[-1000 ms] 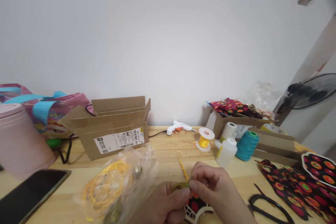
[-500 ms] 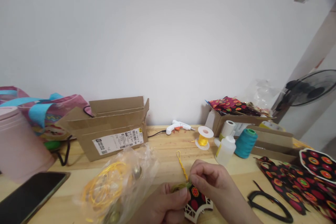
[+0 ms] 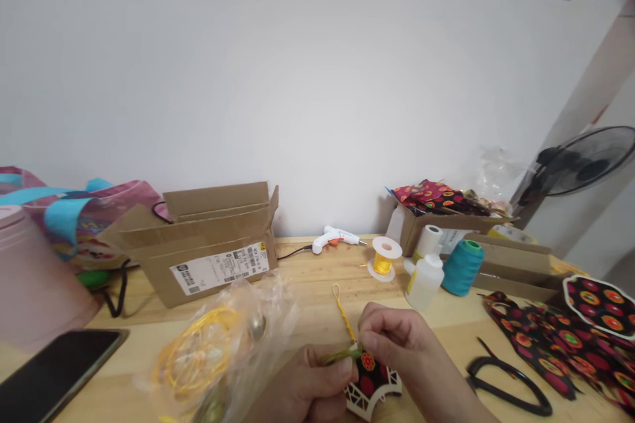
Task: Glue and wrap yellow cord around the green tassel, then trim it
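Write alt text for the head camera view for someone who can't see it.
Two hands work at a wooden table: the left hand and right hand pinch an olive thread bundle tied to a yellow cord loop, over a small patterned fabric piece. Thread spools, a glue gun, boxes and scissors lie around.

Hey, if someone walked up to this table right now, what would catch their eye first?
Most likely the two hands low in the middle: the left hand and right hand pinch a yellow braided cord above a small black piece with red dots. Next, the open cardboard box at the back left, and the crinkled plastic bag of yellow cord in front of it.
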A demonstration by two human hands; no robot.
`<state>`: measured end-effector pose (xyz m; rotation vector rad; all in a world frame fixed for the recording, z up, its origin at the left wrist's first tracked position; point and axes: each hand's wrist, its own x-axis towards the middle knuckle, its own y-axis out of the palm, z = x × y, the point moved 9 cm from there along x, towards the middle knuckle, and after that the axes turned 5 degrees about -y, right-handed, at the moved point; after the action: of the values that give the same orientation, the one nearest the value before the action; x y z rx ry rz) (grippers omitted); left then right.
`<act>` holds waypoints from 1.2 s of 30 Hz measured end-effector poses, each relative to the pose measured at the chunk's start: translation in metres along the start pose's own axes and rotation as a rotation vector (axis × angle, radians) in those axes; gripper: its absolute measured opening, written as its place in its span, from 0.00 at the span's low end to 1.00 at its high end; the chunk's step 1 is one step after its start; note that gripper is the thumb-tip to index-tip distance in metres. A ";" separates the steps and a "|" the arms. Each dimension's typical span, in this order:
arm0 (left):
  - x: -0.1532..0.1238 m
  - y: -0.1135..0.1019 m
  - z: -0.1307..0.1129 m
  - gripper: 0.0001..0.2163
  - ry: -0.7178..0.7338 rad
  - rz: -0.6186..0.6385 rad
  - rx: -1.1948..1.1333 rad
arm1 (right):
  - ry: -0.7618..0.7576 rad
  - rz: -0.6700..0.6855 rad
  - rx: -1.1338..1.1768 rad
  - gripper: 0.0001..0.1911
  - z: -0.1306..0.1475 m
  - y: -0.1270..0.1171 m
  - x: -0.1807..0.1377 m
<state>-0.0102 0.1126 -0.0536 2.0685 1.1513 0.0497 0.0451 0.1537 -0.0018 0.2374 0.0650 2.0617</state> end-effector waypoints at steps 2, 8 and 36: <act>0.000 0.002 -0.001 0.12 0.002 0.011 -0.006 | 0.049 -0.016 0.075 0.14 -0.007 0.000 0.000; 0.001 0.000 -0.001 0.13 0.004 0.003 -0.013 | 0.076 0.003 0.078 0.14 -0.008 0.000 -0.001; -0.006 0.000 -0.006 0.09 -0.002 -0.140 -0.067 | -0.603 0.227 -0.924 0.07 0.053 0.018 -0.015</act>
<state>-0.0160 0.1123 -0.0474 1.9241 1.2726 0.0184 0.0464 0.1290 0.0510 0.2750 -1.2914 1.9372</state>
